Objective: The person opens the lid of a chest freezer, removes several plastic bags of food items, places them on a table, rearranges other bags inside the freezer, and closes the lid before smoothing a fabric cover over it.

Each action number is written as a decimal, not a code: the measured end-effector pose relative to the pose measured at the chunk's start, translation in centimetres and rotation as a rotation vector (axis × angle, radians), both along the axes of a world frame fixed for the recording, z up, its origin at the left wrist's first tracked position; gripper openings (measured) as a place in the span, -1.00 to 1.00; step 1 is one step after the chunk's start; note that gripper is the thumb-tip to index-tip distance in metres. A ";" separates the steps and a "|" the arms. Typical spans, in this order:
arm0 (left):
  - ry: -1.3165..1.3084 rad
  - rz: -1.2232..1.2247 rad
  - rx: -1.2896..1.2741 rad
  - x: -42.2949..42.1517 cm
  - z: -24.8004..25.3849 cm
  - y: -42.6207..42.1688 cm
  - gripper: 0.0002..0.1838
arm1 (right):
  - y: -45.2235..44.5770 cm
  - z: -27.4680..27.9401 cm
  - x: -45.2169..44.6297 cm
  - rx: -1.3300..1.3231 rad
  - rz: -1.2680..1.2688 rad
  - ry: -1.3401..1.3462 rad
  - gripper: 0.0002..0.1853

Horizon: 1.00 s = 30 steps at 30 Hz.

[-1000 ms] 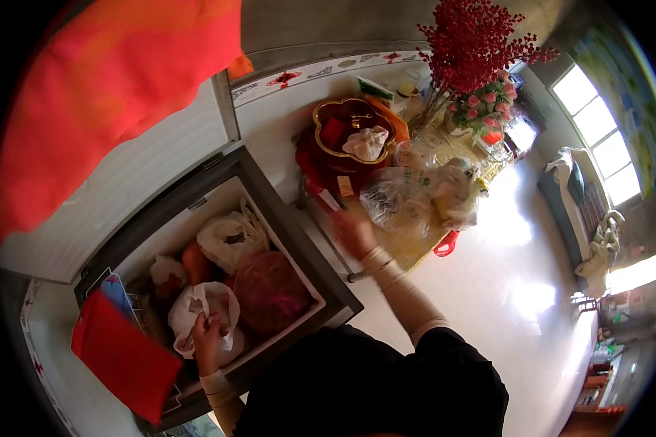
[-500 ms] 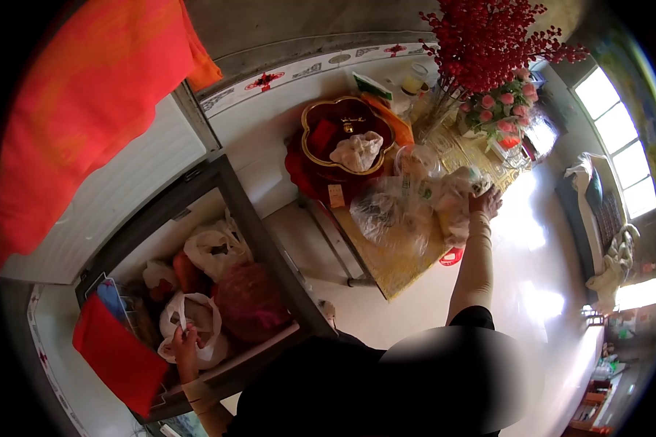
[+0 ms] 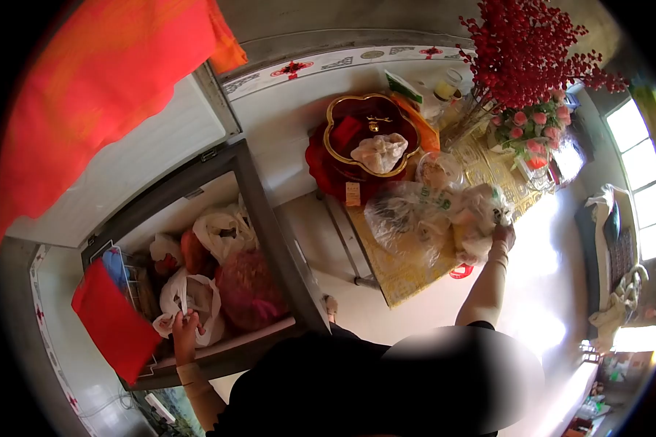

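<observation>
My left hand [image 3: 186, 336] is closed on the rim of a white plastic bag [image 3: 205, 300] inside the open chest freezer [image 3: 270, 218]. Beside that bag lie another white bag [image 3: 222, 227] and a pink-red bag [image 3: 251, 291]. Over at the table's right edge, my right hand [image 3: 504, 237] has its fingers wrapped round part of a clear plastic bag with pale contents [image 3: 477, 218]. Its fingertips are partly hidden. Crumpled clear bags [image 3: 408, 218] lie just left of it on the gold tablecloth [image 3: 393, 280].
A red, gold-rimmed flower-shaped tray [image 3: 342, 164] holds a pale bag. Red berry branches [image 3: 525, 54] and pink flowers [image 3: 536, 131] stand at the table's back. Red cloth [image 3: 116, 320] hangs over a wire basket at the freezer's left. The raised lid [image 3: 138, 153] carries orange-red cloth.
My right hand has moved right across the table to the bag at its edge and closed on it. My left hand stays at the white bag.
</observation>
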<state>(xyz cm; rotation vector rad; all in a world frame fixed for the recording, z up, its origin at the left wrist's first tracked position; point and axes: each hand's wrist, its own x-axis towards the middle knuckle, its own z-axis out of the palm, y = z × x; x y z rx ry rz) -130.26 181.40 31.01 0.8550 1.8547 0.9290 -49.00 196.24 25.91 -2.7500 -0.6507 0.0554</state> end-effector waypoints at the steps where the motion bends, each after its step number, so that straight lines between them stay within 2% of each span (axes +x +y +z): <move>1: -0.005 0.014 0.000 -0.2 0.1 0.0 -0.78 | -0.3 0.7 -0.6 0.099 0.033 -0.037 -0.60; 5: -0.012 0.043 0.012 -1.2 -0.1 0.0 -0.77 | -1.4 1.4 -1.7 0.220 0.133 -0.227 -0.57; 11: -0.057 0.003 -0.023 -1.7 0.6 0.0 -0.78 | -3.9 3.1 -2.0 0.169 0.154 -0.254 -0.69; 12: -0.034 -0.012 -0.052 -1.4 1.3 0.2 -0.79 | -4.4 2.5 -0.8 0.089 0.353 -0.397 -0.69; 13: -0.040 -0.010 -0.055 -1.4 1.2 0.2 -0.79 | -4.8 3.0 -1.3 0.085 0.356 -0.402 -0.69; 16: -0.075 -0.045 -0.027 -1.9 1.1 0.5 -0.80 | -6.4 7.4 -7.7 0.149 0.296 -0.366 -0.73; 18: -0.056 -0.077 0.017 -1.8 1.4 0.8 -0.81 | -8.2 9.1 -10.3 0.384 0.428 -0.298 -0.79; 21: -0.168 -0.088 0.090 -2.6 0.6 1.1 -0.83 | -10.1 12.6 -14.4 0.523 0.480 -0.146 -0.80; 23: -0.150 -0.117 0.110 -2.9 0.8 1.3 -0.83 | -11.0 16.0 -17.9 0.486 0.464 -0.132 -0.78; 27: -0.126 -0.150 0.089 -4.3 -0.7 1.4 -0.84 | -11.5 20.2 -23.3 0.616 0.759 -0.155 -0.80; 29: -0.055 -0.171 0.172 -5.2 -1.2 1.4 -0.84 | -11.3 23.1 -27.9 0.638 0.822 -0.095 -0.77; 30: -0.091 -0.102 0.238 -5.7 -2.3 1.4 -0.85 | -11.2 23.9 -29.9 0.691 0.850 -0.038 -0.76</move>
